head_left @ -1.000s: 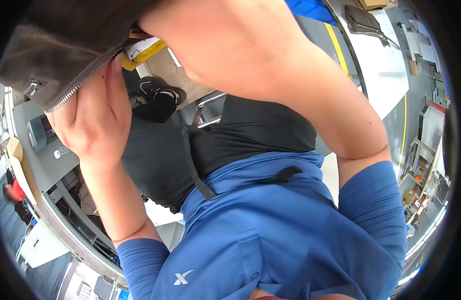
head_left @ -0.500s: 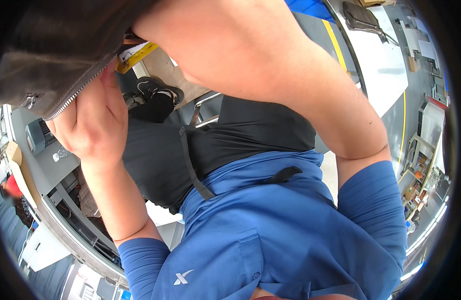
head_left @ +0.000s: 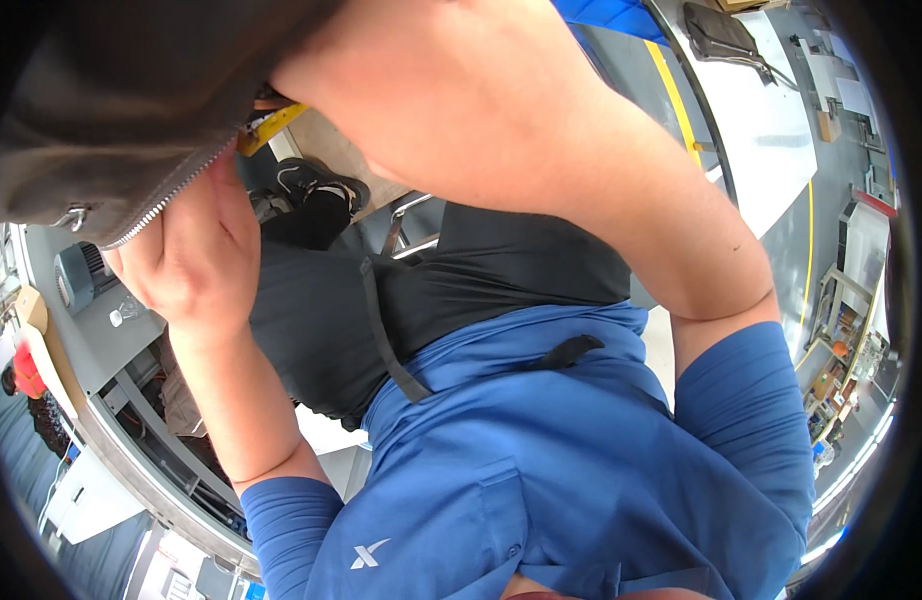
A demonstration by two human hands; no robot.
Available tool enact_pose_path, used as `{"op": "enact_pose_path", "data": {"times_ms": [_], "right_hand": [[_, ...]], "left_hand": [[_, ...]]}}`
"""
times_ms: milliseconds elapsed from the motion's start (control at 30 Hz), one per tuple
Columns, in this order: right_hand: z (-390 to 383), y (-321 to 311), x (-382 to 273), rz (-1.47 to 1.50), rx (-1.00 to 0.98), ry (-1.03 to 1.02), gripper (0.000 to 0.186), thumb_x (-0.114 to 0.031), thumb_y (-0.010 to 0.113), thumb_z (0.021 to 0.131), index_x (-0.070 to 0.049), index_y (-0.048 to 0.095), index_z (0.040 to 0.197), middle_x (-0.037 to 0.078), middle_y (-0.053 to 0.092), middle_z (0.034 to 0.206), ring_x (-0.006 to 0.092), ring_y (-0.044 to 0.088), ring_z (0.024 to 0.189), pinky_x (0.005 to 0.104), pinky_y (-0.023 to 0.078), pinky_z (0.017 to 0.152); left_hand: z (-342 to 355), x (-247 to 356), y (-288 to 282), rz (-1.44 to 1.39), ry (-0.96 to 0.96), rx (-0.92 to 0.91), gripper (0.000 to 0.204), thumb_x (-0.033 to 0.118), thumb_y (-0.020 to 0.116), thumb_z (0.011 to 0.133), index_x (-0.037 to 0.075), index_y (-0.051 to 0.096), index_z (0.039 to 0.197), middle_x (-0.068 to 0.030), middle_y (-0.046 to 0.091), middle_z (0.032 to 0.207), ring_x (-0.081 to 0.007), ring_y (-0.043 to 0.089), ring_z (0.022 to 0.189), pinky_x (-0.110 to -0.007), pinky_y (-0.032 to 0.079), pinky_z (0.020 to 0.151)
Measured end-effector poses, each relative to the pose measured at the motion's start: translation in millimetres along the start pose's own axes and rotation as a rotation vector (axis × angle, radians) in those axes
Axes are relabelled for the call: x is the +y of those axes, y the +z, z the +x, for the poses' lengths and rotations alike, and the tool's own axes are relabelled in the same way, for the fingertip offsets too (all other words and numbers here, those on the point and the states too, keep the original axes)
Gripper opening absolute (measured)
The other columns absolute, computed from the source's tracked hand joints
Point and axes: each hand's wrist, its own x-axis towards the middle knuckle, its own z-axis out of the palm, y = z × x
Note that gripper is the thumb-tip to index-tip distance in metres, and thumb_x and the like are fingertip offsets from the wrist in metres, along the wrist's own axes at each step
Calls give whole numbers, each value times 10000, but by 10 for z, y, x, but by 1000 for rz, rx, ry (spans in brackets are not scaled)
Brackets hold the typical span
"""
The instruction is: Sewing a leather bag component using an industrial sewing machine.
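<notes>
A dark brown leather bag (head_left: 101,130), or something like one, fills the upper left close to me. Metal zipper teeth run along its lower edge, and a zipper pull (head_left: 76,217) hangs near the corner. My left hand (head_left: 196,245) is closed on that zippered edge, its fingertips hidden behind the leather. From the right my bare forearm reaches across to the bag; my right hand is lost behind or inside the leather, so its fingers do not show. Between the two hands a yellow strip (head_left: 273,128) of something sticks out beside the bag's edge.
A grey workbench (head_left: 106,325) with a motor-like grey part (head_left: 81,275) and a clear plastic piece (head_left: 127,310) stands at left. On a white table (head_left: 761,130) at right lies a dark pouch (head_left: 721,35). A blue bin (head_left: 611,15) is at the top. Another person (head_left: 31,375) is far left.
The leather bag has shifted slightly downward and its lower zippered edge has moved a little right. Less of the yellow strip shows. My left hand keeps its hold; both arms moved only slightly.
</notes>
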Motion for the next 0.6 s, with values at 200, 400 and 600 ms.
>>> {"op": "enact_pose_path", "data": {"times_ms": [200, 400, 600], "right_hand": [[-201, -64, -170, 103, -112, 106, 188, -248, 684, 713, -80, 714, 789, 102, 678, 978, 325, 607, 1023, 466, 473, 947], [-329, -423, 3, 440, 311, 113, 420, -415, 732, 828, -49, 578, 692, 81, 570, 722, 255, 518, 587, 352, 463, 594], [98, -357, 222, 588, -153, 651, 404, -230, 691, 880, 8, 629, 1201, 148, 628, 1143, 278, 608, 1055, 373, 482, 956]], "left_hand": [[-411, 120, -63, -189, -58, -5, 257, 112, 762, 840, -24, 726, 1056, -194, 693, 1124, -405, 656, 1007, -479, 501, 939], [-605, -114, -276, -575, -490, 45, 197, 105, 610, 836, -63, 670, 919, -187, 666, 1020, -324, 618, 934, -402, 502, 825], [-115, -309, -332, -1025, -656, 142, 405, 264, 560, 875, -75, 683, 1060, -243, 674, 1140, -341, 635, 1057, -414, 490, 945]]}}
